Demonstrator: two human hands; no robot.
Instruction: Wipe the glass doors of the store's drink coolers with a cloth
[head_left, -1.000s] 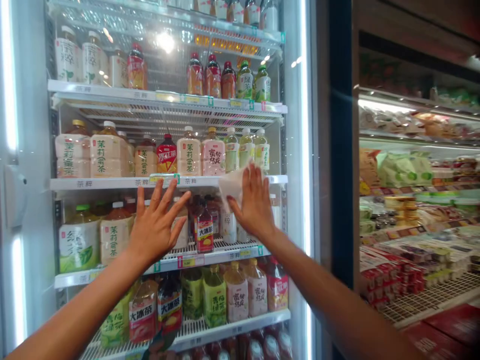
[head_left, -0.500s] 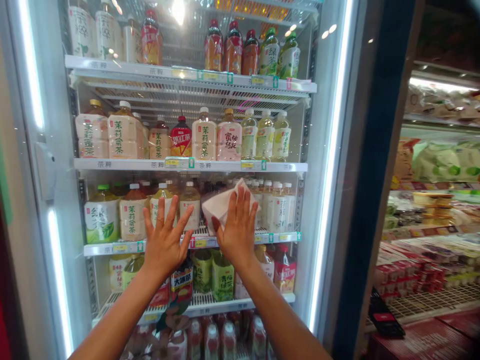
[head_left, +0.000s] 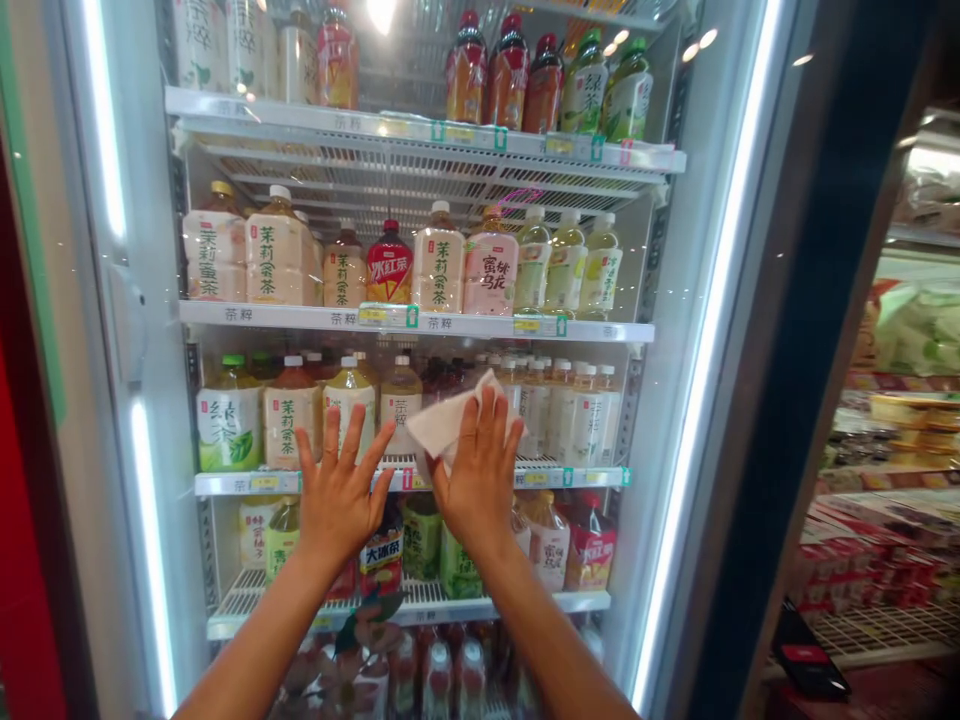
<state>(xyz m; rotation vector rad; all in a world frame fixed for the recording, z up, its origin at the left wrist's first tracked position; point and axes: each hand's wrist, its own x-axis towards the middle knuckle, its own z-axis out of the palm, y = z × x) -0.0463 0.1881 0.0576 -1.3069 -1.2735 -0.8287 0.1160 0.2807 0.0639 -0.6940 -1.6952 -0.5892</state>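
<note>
My left hand (head_left: 341,495) lies flat on the glass door (head_left: 675,330) of a drinks fridge, fingers spread wide, holding nothing. My right hand (head_left: 478,475) presses a white cloth (head_left: 439,425) flat against the same glass, fingers stretched out over it. Both hands sit at the height of the third shelf (head_left: 585,477) from the top, close side by side. Behind the glass stand rows of bottled tea drinks (head_left: 439,265) on white wire shelves.
A lit strip runs down the fridge's left frame (head_left: 105,120) and its right frame (head_left: 720,300). A dark post (head_left: 817,330) separates it from an open chiller (head_left: 900,470) of packaged food on the right. A dark handheld device (head_left: 810,665) lies low at the right.
Both hands with the cloth have slid down and left across the glass, from the second shelf's height to the third's. My view has shifted right and back a little.
</note>
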